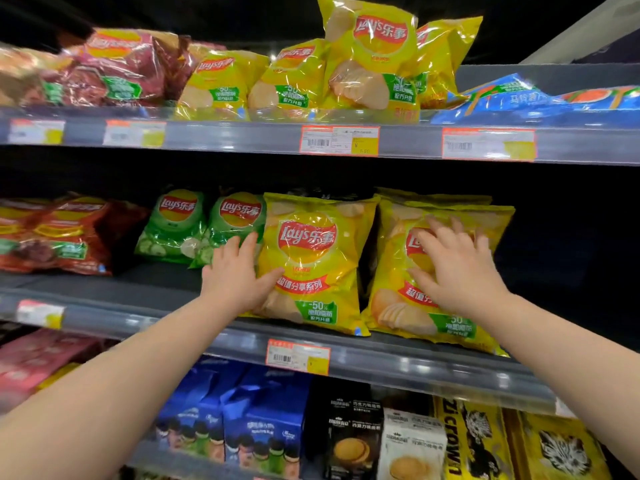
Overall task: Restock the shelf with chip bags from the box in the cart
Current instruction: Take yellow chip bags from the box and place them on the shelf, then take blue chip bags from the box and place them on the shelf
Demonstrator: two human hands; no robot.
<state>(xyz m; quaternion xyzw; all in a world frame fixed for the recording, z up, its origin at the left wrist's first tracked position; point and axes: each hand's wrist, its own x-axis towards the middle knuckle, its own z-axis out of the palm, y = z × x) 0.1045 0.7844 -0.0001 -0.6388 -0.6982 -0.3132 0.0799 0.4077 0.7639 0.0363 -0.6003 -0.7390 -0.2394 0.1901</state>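
Two big yellow chip bags stand upright side by side on the middle shelf. My left hand grips the left edge of the left yellow bag, thumb on its front and fingers behind the edge. My right hand lies flat with spread fingers against the front of the right yellow bag, touching it without closing around it. More yellow bags show behind that one. The cart and the box are out of view.
Green chip bags and dark red bags sit left of my left hand. The top shelf holds smaller yellow bags, red bags and blue bags. Dark open space lies right of the right yellow bag. Boxed snacks fill the shelf below.
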